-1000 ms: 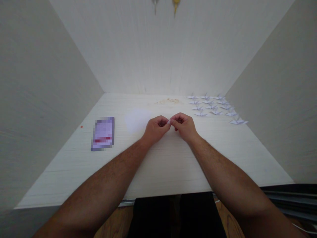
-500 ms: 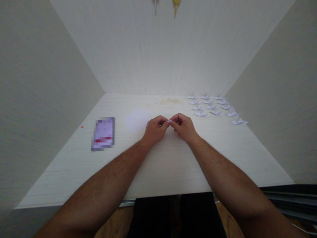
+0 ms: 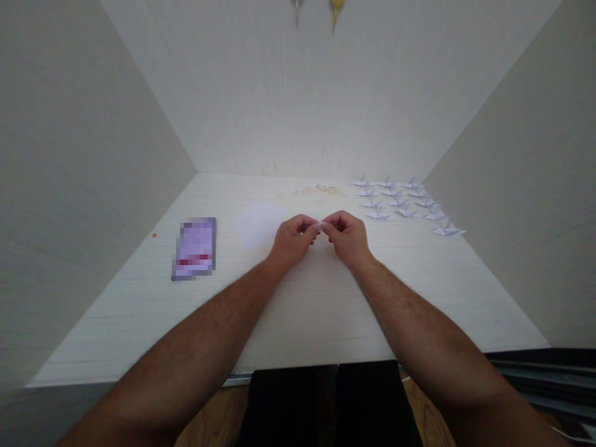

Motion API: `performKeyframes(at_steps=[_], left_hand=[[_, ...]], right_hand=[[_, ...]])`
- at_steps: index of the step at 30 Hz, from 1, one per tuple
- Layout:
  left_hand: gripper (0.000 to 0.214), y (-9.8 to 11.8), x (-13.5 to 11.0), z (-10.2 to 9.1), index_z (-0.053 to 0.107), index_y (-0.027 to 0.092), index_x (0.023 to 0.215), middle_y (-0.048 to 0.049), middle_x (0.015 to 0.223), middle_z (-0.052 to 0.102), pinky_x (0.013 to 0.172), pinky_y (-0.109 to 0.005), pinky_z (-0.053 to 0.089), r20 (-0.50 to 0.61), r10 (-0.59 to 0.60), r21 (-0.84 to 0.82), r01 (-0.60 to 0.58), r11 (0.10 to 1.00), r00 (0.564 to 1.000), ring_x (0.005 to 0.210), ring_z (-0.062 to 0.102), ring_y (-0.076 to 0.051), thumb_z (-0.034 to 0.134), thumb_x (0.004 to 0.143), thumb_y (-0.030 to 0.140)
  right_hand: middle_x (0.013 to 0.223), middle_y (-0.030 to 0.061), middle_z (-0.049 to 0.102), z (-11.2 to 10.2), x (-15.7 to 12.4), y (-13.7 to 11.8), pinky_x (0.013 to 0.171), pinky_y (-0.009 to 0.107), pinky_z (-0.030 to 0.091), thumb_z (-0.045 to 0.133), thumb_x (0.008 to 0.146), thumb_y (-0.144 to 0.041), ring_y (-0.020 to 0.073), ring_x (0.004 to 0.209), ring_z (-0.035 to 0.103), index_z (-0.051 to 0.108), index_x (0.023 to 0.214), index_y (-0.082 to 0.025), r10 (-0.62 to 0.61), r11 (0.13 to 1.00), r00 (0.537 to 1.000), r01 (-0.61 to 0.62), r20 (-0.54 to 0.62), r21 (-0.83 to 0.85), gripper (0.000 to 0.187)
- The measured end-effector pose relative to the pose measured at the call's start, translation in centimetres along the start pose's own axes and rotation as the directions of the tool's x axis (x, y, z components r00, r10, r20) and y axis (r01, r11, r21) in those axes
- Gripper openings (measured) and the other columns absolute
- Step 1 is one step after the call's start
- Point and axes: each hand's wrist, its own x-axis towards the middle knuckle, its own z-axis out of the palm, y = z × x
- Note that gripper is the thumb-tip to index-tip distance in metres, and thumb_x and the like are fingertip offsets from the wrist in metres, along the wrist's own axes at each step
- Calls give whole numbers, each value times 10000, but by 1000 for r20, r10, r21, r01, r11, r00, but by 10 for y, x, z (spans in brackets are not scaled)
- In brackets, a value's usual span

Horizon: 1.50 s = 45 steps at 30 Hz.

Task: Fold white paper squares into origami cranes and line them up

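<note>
My left hand (image 3: 293, 239) and my right hand (image 3: 347, 236) meet over the middle of the white table (image 3: 302, 310), fingers curled. Between their fingertips they pinch a small piece of white folded paper (image 3: 318, 227), mostly hidden by the fingers. Both hands rest low, near the tabletop.
Several small folded paper cranes (image 3: 405, 202) stand in rows at the back right. A purple packet (image 3: 194, 248) lies at the left, a pale sheet of paper (image 3: 256, 225) beside my left hand. Walls enclose the table on three sides. A tiny red speck (image 3: 153, 235) lies far left.
The hands stay together in the same spot; only the fingers shift slightly on the small paper. The view has tipped a little.
</note>
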Motion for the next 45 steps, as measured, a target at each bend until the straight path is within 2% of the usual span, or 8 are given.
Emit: performKeyframes(at_steps=[4,10,17,21,25,29,34,45], left_hand=[[271,0,-1,-1,662,154,803,-11,652,651,516,-237,479,44,-55,-83,59,995,997,552,574,-114,774,689,373],[190,3,-2,-1,628,165,697,10,569,615,482,-214,426,-35,-49,-26,48,998,998,500,544,-97,738,710,319],[140,5,-3,-3,644,164,709,6,566,632,507,-221,424,-34,-36,-65,33,997,999,512,559,-101,729,703,275],[125,4,-2,-4,649,158,686,11,533,611,490,-214,398,-21,-49,-79,47,996,999,487,524,-89,727,698,255],[158,3,0,-2,653,151,711,-4,580,644,513,-222,439,-30,-92,-146,87,986,995,505,555,-94,743,700,281],[242,-1,1,-2,647,147,738,-7,612,650,553,-242,481,-11,-91,-248,86,965,996,536,579,-103,783,680,339],[329,-1,0,-4,621,146,750,3,660,651,587,-252,498,42,-66,-313,76,947,997,571,590,-101,846,594,327],[295,-7,2,-4,607,153,753,26,612,622,547,-232,475,8,-30,-325,31,945,1000,530,563,-87,822,629,314]], right_hand=[[569,-42,558,-3,0,2,497,248,386,680,754,-328,100,509,482,645,766,-201,-15,1000,1000,15,-24,-1,132],[675,-15,620,-3,-2,3,543,247,437,709,734,-356,107,583,529,648,808,-202,-6,1000,999,7,34,-11,182],[608,-30,585,-5,-2,2,522,250,391,691,734,-326,97,540,479,608,667,-202,-10,998,995,15,95,-54,163],[585,-27,576,-5,-1,3,522,259,392,691,735,-318,104,535,485,616,663,-199,10,998,992,-4,124,-55,158],[778,4,663,-4,-3,4,571,265,451,688,751,-279,116,618,551,657,823,-217,-119,985,993,119,7,-127,100],[780,21,671,-5,-5,3,611,280,483,649,799,-263,136,672,589,655,753,-218,-268,939,963,266,21,-220,65],[775,25,686,-5,-5,2,584,278,489,728,747,-294,132,633,590,682,797,-207,-210,958,977,210,24,-193,110],[738,23,710,-4,-4,6,586,268,507,733,742,-328,134,631,618,713,755,-201,-159,980,987,162,27,-116,129]])
